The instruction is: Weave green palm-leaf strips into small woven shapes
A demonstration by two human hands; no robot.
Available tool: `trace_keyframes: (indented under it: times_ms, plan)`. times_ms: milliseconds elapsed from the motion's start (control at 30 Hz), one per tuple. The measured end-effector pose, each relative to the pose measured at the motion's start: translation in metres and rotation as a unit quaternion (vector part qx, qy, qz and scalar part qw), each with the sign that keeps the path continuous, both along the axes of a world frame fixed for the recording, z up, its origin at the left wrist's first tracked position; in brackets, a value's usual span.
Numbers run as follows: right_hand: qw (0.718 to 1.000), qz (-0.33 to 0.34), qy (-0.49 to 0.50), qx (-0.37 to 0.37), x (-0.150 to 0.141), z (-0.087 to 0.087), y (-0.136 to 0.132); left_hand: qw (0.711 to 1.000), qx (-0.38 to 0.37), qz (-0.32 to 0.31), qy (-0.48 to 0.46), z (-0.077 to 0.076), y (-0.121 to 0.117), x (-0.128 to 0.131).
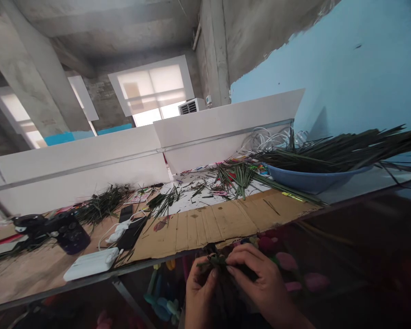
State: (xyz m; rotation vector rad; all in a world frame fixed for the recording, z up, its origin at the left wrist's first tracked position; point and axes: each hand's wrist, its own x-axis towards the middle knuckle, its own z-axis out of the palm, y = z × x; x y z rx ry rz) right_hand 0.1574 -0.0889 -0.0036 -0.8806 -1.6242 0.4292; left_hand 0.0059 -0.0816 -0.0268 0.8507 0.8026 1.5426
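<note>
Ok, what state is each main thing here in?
Left hand: pinching small green leaf pieces.
Right hand: pinching the same pieces.
Blue round plastic basin: upright, heaped with long green leaves.
Brown cardboard sheet: flat, creased.
White rectangular device: lying flat.
Dark cylindrical container: standing.

L hand [200, 290] at lower ctr, palm side twd R hand [263, 276], thumb [211, 279] pointing up, fingers curled in, partly hidden. R hand just beside it, knuckles bent, index & thumb tips pinched tog. R forearm [289, 315] slants in fr. btm; L wrist [197, 315] near-vert. Both bare.
</note>
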Motion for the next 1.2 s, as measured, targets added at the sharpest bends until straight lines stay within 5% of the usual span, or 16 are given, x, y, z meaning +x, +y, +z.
trace_keyframes:
  times_ms: [300, 900, 1200]
  plan:
    - [1.0, 0.014, 0.006, -0.02, -0.0027, 0.0006, 0.0003, 0.998, 0.018, 0.009, 0.055, -0.0027, 0.0015, -0.0042]
    - [0.997, -0.008, -0.068, 0.033, -0.0047, -0.0024, -0.0032, 1.0, -0.001, -0.008, -0.005, 0.0005, 0.0004, -0.0012]
    - [0.998, 0.031, -0.048, -0.012, -0.0022, 0.0035, -0.0025, 0.999, -0.009, -0.015, -0.041, -0.0086, 0.0038, -0.0019]
